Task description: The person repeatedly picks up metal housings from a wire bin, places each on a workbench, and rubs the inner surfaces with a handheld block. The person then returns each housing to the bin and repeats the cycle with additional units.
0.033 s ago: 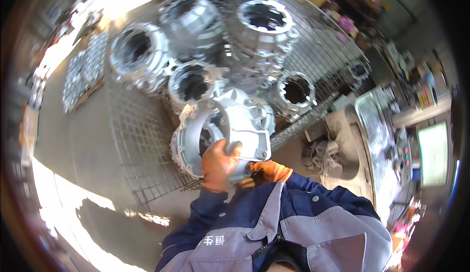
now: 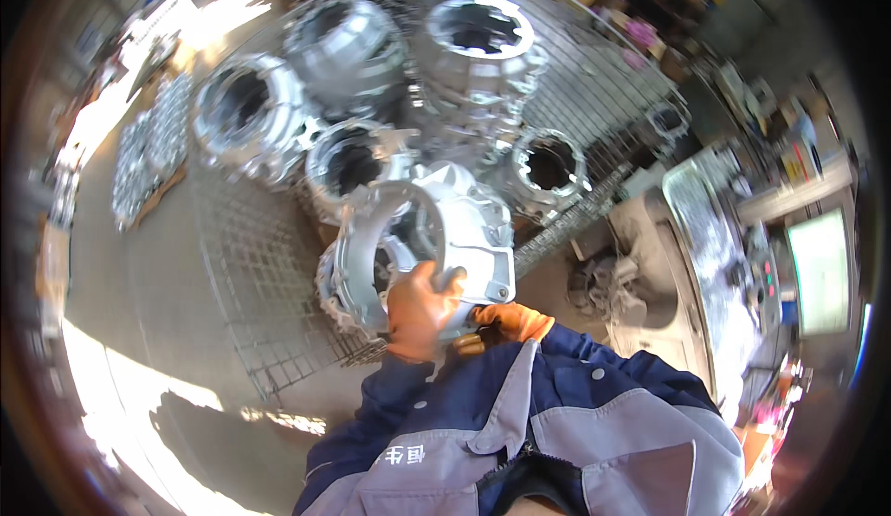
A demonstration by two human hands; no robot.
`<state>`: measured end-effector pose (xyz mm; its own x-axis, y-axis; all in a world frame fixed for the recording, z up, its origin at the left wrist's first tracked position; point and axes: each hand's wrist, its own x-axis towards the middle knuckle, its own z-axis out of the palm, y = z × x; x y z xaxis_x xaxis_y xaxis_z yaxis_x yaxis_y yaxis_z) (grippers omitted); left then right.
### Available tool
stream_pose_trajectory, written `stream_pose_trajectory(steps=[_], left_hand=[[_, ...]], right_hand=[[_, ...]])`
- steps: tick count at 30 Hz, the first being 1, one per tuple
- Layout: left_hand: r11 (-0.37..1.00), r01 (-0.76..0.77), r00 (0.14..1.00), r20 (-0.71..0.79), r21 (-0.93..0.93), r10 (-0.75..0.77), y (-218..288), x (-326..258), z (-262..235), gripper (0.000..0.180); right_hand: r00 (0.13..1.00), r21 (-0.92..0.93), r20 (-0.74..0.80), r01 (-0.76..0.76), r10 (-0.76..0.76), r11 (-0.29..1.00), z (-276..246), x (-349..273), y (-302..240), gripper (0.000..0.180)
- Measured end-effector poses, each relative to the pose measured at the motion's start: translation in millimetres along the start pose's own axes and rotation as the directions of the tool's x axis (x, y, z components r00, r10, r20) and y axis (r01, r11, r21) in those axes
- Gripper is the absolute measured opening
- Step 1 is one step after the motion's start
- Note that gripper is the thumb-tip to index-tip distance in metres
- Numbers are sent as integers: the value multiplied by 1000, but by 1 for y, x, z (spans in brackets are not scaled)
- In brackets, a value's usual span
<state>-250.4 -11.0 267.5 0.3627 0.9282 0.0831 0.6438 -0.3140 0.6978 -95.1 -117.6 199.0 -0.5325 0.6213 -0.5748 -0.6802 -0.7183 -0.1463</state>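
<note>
I hold a large silver cast-metal housing (image 2: 436,228) with a round opening and a flanged rim, close in front of my chest. My left hand (image 2: 419,310), in an orange glove, grips its lower edge from below. My right hand (image 2: 512,321), also in an orange glove, is tucked under the housing's right lower corner, mostly hidden by it. The housing hangs above the near edge of a wire-mesh cage (image 2: 269,265) that holds several similar castings (image 2: 478,47).
More shiny housings (image 2: 246,112) are piled in the mesh cage ahead. Flat metal parts lie on a pallet (image 2: 148,154) at the far left. A grey machine (image 2: 650,265) with a metal tray stands to my right, beside a lit screen (image 2: 817,270). Concrete floor lies to the left.
</note>
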Motion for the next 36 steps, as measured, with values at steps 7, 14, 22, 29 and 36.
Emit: stream_pose_trajectory(steps=[7,14,22,29,36], left_hand=[[865,-496,804,337,-71,489,135,14,98,38],[657,-695,464,514,-293,721,277,8,230,37],[440,-848,148,665,-295,732,419,8,378,40],[340,-889,32,700,-305,713,467,20,464,49],[265,-896,-95,735,-357,671,455,45,494,53]], right_hand=[[854,-128,-120,492,-506,861,-128,-64,36,33],[383,-377,-136,833,-914,405,-186,-184,12,28],[73,-332,-377,920,-923,208,-343,-241,-47,23],[98,245,-309,969,-946,21,-422,-251,-75,34],[349,595,-400,802,-848,50,-410,-223,-119,26]])
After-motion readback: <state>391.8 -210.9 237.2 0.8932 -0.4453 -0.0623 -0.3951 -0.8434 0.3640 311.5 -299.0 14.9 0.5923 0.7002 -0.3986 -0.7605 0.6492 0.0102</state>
